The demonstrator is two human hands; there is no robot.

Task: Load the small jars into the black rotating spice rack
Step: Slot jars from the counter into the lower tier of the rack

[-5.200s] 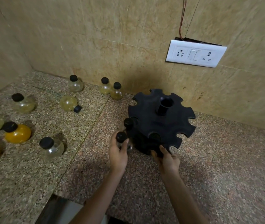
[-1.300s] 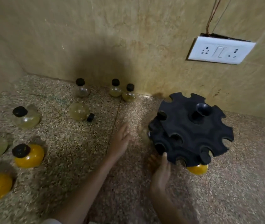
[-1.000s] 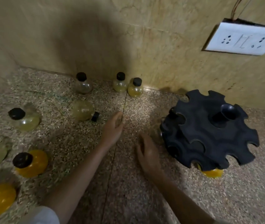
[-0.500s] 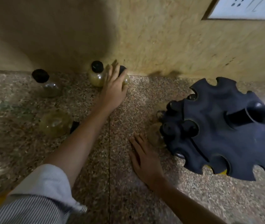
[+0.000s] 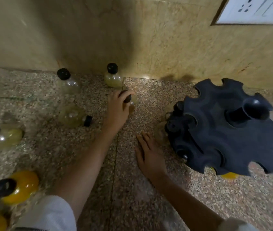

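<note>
The black rotating spice rack (image 5: 229,130) stands at the right of the speckled counter, with jar lids showing in its left slots and a yellow jar (image 5: 229,176) under its near edge. My left hand (image 5: 117,110) is closed around a small yellowish jar (image 5: 131,104) by its black lid, out from the wall. My right hand (image 5: 150,155) lies flat and open on the counter just left of the rack. Another capped yellowish jar (image 5: 113,78) stands at the wall. A clear one (image 5: 68,82) stands to its left.
A jar lies on its side (image 5: 73,115) left of my left hand. More capped jars sit at the left edge: a pale one (image 5: 2,135) and an orange one (image 5: 18,187). A white switch plate (image 5: 255,10) is on the tiled wall at top right.
My left hand reached to the back wall, closed on the right-hand jar of the pair and has drawn it away from the wall. My right hand left the rack and rests on the counter.
</note>
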